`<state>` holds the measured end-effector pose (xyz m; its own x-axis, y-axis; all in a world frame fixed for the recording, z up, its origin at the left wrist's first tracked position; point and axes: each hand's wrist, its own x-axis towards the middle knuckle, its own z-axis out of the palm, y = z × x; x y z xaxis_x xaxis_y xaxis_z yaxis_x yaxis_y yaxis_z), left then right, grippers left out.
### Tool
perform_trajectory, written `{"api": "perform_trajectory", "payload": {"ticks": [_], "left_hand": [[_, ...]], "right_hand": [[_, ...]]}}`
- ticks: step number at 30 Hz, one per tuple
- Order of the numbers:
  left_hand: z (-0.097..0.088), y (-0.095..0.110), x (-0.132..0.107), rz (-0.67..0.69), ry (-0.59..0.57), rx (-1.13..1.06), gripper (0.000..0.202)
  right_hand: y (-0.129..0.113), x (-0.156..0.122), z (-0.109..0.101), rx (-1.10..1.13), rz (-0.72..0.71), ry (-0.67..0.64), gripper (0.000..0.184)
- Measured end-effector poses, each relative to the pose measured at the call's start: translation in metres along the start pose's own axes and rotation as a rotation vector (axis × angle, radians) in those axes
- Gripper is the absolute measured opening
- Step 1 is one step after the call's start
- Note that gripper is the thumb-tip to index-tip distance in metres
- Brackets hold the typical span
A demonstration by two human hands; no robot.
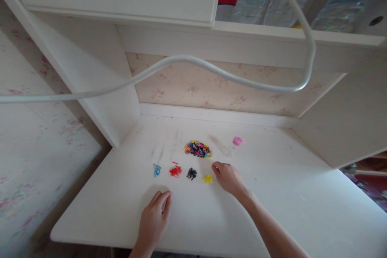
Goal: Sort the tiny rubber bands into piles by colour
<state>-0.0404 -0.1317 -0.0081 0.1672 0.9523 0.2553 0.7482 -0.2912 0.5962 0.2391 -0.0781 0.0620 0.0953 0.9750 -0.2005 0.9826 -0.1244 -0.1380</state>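
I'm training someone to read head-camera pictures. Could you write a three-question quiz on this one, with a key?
1. How many separate single-colour piles lie on the white desk?
2. True or false: the mixed-colour pile lies farther from the person than the black pile.
3. Which single-colour pile is nearest the right hand?

Key: 1. Four. 2. True. 3. The yellow pile.

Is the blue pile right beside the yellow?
No, the red pile and the black pile lie between the blue pile and the yellow pile.
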Motion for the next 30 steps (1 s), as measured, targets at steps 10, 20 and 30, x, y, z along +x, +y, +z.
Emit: {"api": "perform_trajectory", "payload": {"ticks": [10, 20, 30], "left_hand": [[-0.001, 0.002, -0.001, -0.012, -0.056, 0.009, 0.027], [-0.011, 0.033, 0.026, -0.016, -0.110, -0.045, 0.032], [-0.002, 0.061, 0.111, 0.022, -0.220, 0.220, 0.023]], "right_hand": [[-0.015, -0.020, 0.013, 0.073, -0.062, 0.002, 0.032], [0.017, -0.051, 0.022, 0.493, 0.038, 0.220, 0.040], [0.066, -0.103, 0.085, 0.717, 0.321, 0.249, 0.048]]}}
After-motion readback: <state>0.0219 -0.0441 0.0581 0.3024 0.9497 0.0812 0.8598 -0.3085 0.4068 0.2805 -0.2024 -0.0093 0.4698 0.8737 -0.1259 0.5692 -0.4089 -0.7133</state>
